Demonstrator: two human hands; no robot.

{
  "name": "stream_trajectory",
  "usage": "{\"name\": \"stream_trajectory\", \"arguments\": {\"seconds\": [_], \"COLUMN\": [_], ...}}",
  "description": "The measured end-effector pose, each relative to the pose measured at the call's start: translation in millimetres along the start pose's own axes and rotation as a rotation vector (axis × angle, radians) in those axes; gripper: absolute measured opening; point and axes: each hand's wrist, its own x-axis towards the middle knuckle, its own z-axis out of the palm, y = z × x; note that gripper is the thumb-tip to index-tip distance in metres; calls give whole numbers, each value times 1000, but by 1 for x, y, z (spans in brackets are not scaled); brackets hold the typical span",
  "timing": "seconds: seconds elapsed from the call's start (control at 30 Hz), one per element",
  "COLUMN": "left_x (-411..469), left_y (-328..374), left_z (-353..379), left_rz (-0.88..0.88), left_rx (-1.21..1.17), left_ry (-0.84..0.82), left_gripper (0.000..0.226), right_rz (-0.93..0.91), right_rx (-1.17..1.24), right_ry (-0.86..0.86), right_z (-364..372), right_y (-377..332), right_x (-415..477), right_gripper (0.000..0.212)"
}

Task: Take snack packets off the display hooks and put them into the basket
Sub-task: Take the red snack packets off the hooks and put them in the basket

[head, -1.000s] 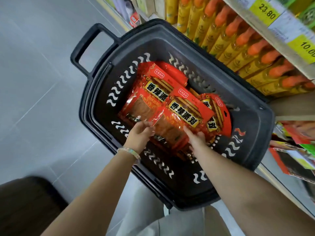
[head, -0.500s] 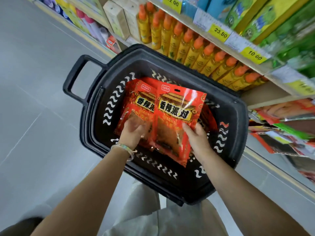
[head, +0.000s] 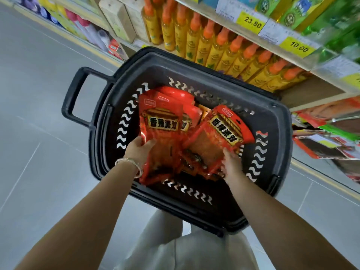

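A black plastic basket (head: 276,137) with a loop handle stands on the floor below me. Several red snack packets lie inside it. My left hand (head: 139,151) grips the lower edge of a left red packet (head: 163,137), which stands tilted up over the pile. My right hand (head: 230,165) holds the bottom of a right red packet (head: 218,137), angled toward the basket's right wall. More red packets are partly hidden beneath these two.
A shelf of yellow bottles with orange caps (head: 214,47) runs along the far side of the basket, with yellow price tags (head: 297,47) above. Snack packets hang on display hooks (head: 331,133) at the right. Grey tiled floor (head: 39,133) spreads to the left.
The two packets have come apart: the left one now stands up in my left hand, and the right one has swung to the right in my right hand. The view tilted up.
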Motion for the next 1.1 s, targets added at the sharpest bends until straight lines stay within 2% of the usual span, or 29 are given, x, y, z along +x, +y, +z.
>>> {"name": "stream_trajectory", "arguments": {"seconds": [0.07, 0.1, 0.2, 0.3, 0.37, 0.5, 0.63, 0.7, 0.8, 0.9, 1.0, 1.03, 1.1], "left_x": [6, 9, 17, 19, 17, 5, -15, -29, -51, -77, -104, -113, -133], "left_y": [-4, -5, -7, -10, -9, 0, 15, 24, 34, 39, 47, 49, 54], "left_z": [-2, -3, -3, -2, -1, 1, -3, -7, -15, -21, -16, -12, 1], "left_rz": [-45, -67, -116, -149, -144, -121, -62, 25, 136, 230, 298, 327, 385], "left_rx": [30, 38, 35, -9, -18, -37, -7, 40, 71, 110, 177, 186, 207], "left_ry": [2, -2, 1, 4, 27, 34, -2, -37, -47, -75, -96, -114, -162], "left_gripper": [13, 17, 21, 17, 10, 37, 70, 66, 48, 44, 23, 23, 48], "right_rz": [-24, -23, 58, 124, 116, 17, -134, -204, -288, -422, -531, -551, -627], "right_rx": [-74, -88, 13, 93, 156, 176, 165, 159, 154, 77, 59, 64, 106], "right_ry": [123, 127, 86, 237, 234, 103, 35, 42, 34, 90, 243, 267, 276], "right_z": [-2, -1, 9, 15, 14, 6, -8, -16, -26, -45, -79, -92, -119], "right_y": [8, 10, 14, 15, 17, 18, 13, 9, 6, 11, 14, 16, 20], "right_x": [17, 24, 37, 39, 37, 20, -13, -35, -71, -109, -145, -155, -174], "right_gripper": [45, 48, 66, 82, 75, 41, 51, 39, 25, 34, 45, 48, 52]}}
